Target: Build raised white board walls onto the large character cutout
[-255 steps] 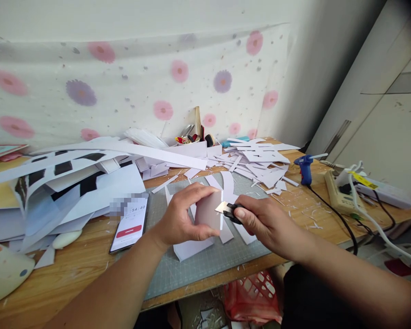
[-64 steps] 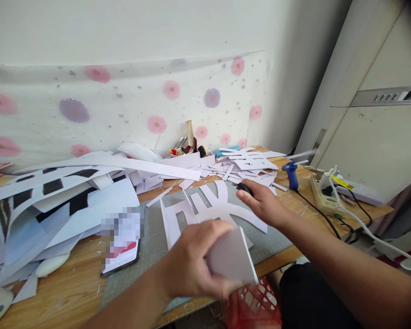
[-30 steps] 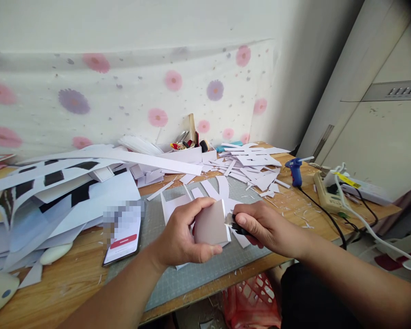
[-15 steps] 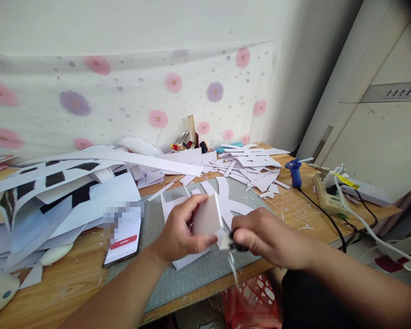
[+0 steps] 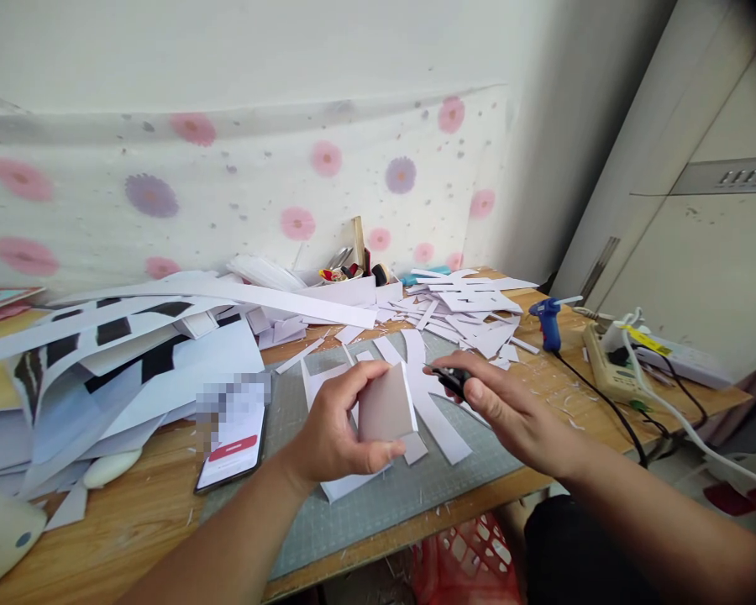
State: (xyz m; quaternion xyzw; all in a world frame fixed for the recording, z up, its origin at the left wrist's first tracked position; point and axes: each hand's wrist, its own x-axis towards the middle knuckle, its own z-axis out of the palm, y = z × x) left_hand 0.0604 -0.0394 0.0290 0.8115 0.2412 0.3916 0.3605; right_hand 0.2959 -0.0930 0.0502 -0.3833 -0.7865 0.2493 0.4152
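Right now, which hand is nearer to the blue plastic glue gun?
The right hand: in front and left of the glue gun, not touching it; the left hand is farther left.

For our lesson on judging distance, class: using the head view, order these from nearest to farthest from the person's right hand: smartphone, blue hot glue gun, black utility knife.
1. Black utility knife: held in the right hand.
2. Blue hot glue gun: beyond that hand, on the table's right side.
3. Smartphone: across at the left, past the other hand.
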